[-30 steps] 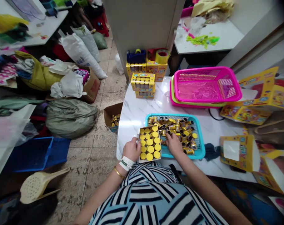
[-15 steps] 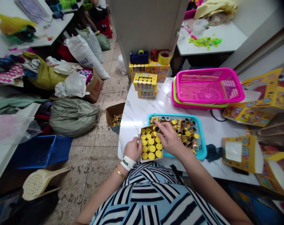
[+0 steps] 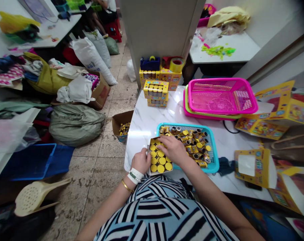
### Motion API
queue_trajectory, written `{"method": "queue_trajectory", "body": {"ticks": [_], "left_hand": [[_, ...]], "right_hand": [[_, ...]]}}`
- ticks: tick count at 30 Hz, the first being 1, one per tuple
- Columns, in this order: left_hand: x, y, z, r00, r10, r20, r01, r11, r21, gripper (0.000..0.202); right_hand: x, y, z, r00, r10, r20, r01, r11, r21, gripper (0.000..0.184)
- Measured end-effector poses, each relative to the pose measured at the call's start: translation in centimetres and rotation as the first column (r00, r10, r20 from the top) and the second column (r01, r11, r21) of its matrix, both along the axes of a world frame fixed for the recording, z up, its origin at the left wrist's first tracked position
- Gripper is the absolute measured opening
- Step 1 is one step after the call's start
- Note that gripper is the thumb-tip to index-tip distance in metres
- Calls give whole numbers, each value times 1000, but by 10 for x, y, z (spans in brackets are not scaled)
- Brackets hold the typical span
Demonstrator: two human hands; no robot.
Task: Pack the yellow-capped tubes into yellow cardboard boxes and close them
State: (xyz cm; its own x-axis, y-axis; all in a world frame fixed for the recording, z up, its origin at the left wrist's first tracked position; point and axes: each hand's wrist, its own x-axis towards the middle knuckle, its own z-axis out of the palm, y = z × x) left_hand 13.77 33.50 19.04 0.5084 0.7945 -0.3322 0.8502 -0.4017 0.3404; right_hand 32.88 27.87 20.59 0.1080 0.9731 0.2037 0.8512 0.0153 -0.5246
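On the table's near edge sits a small open carton [image 3: 149, 172] packed with upright yellow-capped cylinders [image 3: 161, 168]. My left hand [image 3: 141, 161] is closed on the carton's left wall, thumb at its rim. My right hand [image 3: 174, 149] reaches over the carton's upper right part, fingers bent down around a yellow-capped cylinder there; the fingertips are partly hidden. Behind and to the right, a turquoise basket [image 3: 215, 147] holds a loose heap of similar small cylinders [image 3: 195, 147], some with dark open ends, lying at all angles.
Two yellow window boxes [image 3: 156, 91] are stacked at the table's back left, near a tape dispenser [image 3: 149, 63] and a tape roll [image 3: 177, 64]. Stacked pink baskets [image 3: 222, 97] stand behind. Flattened yellow boxes [image 3: 254, 167] lie right. A cardboard box [image 3: 119, 125] sits on the floor.
My right hand has moved slightly left and down, bringing a cylinder from above the carton's rim down among the others. My left hand keeps its hold on the carton.
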Motion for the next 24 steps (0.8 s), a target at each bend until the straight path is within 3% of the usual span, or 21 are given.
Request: {"method": "queue_trajectory", "body": {"ticks": [3,5,7,9,13,18,21,24], "left_hand": [[-1,0,0,1000,5,-10,-5,1000,-4,25],[-2,-1,0,1000,1,-12,-1,1000,-8,25],[-2,-1,-1,1000,-4,-5,4,1000,-12,24],[-2,0,-2,1000,-6,3,6,1000,-14,24],[-2,1,-3,1000,-1,0,1,1000,-16,23],[0,1,-1,1000,3,-10,-4,1000,-19,23],[2,1,0,1000,15,-2,-15,1000,-25,23],[0,2,-2,1000,14,19,-14,1000,-26,24]], "right_hand": [[41,-3,-12,951,-307,24,308,951,-37,29],[73,0,-28,858,-483,174,511,836,-201,32],[97,4,-48,830,-477,289,557,731,-395,32],[110,6,-66,853,-415,315,522,689,-503,33],[107,-1,-81,877,-398,271,481,753,-450,27],[87,-6,-69,922,-380,79,388,906,-172,19],[80,-2,-68,930,-351,108,367,907,-206,25],[80,-1,-78,908,-397,131,417,845,-335,24]]}}
